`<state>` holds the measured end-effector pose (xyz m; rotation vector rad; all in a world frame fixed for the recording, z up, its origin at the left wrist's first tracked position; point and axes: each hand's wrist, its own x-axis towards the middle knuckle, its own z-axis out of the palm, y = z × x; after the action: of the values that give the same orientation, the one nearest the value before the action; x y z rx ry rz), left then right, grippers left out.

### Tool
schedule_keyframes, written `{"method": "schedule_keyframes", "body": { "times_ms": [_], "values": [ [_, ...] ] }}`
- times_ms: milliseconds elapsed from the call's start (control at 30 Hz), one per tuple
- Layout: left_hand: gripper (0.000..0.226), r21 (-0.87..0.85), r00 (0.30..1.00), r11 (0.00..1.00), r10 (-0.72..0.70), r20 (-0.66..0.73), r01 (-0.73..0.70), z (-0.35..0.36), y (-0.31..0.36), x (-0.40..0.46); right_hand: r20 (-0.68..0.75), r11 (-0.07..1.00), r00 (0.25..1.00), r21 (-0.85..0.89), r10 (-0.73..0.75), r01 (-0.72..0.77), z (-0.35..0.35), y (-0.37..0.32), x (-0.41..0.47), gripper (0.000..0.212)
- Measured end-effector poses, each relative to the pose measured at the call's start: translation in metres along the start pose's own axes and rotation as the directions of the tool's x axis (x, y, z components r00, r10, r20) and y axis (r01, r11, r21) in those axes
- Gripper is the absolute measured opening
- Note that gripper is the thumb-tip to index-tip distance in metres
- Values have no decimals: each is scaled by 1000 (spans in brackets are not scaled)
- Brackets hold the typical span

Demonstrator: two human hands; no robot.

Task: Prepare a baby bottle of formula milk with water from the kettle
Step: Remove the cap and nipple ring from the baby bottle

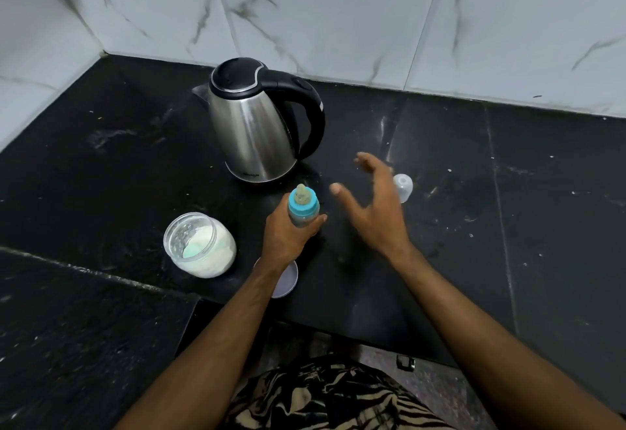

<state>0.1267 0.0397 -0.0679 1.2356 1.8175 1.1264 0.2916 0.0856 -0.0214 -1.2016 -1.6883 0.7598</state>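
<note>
The table [440,165] is a black stone surface with pale scratches, dust and small white crumbs on it, and it meets a white marbled wall at the back and on the left. A steel kettle [252,131] with a black lid and black handle stands upright near the back, its handle turned to the right. In front of it, to the left, an open clear jar [200,245] of white powder lies tilted on the surface. Just beside the jar, to the right, a pale purple lid [288,278] lies flat, partly hidden by a forearm. A small clear cap [403,186] lies well right of the kettle.
</note>
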Motion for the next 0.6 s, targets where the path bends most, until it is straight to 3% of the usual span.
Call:
{"method": "schedule_keyframes", "body": {
  "times_ms": [100,167,267,333,467,600],
  "values": [
    [35,89,999,996,2,32,-5,-2,4,1,218,998,976,68,3,-18,34,-22,-13,73],
    [43,116,998,992,45,54,-51,-3,7,0,270,996,961,52,58,-75,51,-25,-16,73],
    [58,50,999,998,32,33,-34,-5,9,-3,219,993,971,53,94,-108,63,-22,-19,54],
    [54,53,999,998,12,34,-13,-5,7,-2,192,990,974,57,116,-129,67,-19,-20,48],
    [34,98,999,995,7,53,-12,-5,7,-1,169,987,974,42,149,-158,77,-12,-19,55],
    [36,161,997,986,38,74,-50,-8,4,4,159,989,980,68,116,-128,80,-12,-14,45]
  ]
}}
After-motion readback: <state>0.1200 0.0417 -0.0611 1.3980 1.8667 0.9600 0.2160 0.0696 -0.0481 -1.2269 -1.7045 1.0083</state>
